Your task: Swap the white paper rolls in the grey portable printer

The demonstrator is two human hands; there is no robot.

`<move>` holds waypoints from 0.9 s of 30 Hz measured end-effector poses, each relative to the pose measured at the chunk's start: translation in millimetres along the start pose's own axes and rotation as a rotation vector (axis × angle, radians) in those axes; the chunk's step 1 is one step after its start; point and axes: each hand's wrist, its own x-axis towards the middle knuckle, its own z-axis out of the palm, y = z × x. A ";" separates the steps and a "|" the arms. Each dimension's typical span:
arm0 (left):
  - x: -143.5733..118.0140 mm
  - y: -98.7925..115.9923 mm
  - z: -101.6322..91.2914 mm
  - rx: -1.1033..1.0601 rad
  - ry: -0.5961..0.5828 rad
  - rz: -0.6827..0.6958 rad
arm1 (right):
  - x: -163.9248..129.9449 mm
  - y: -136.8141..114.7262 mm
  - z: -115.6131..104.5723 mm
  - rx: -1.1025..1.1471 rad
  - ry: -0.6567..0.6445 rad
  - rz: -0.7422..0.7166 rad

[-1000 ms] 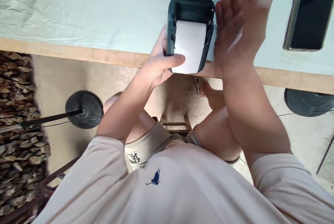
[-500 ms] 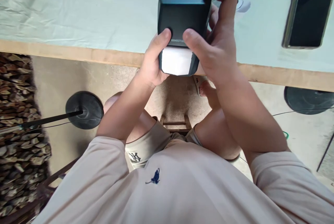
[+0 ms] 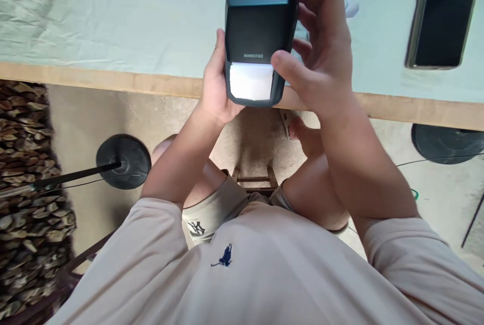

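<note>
So the person's got a small dark label printer (image 3: 257, 32) held up over the near edge of the worktop (image 3: 113, 27), lid shut, with a white strip of label paper (image 3: 251, 80) showing at the end closest to them. The left hand (image 3: 214, 88) cups the printer's left side from below, fingers wrapped out of sight behind the body, so you can't really tell how they sit. The right hand (image 3: 321, 57) grips the other side: thumb pressed on the front next to the paper, index finger curled over the far top corner, the rest loosely bent behind. Off toward the far right corner of the worktop lies a phone (image 3: 442, 14), screen dark, well apart from the printer. A small white round thing (image 3: 351, 6) peeks out just behind the right hand, mostly blocked by it. Down on the floor there's a round black stand base (image 3: 123, 160) left of the knees, plus stacked firewood (image 3: 26, 163) at the far left.
</note>
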 end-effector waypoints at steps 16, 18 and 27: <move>-0.2 2.3 2.0 -0.037 -0.090 -0.065 | 15.0 7.8 -5.7 0.190 0.608 -0.064; -0.2 0.3 2.6 -0.004 -0.157 -0.018 | 21.0 7.2 -6.0 0.271 0.681 -0.034; -0.3 -4.4 7.0 0.107 -0.181 0.069 | 8.3 8.1 -16.6 -0.290 0.102 0.044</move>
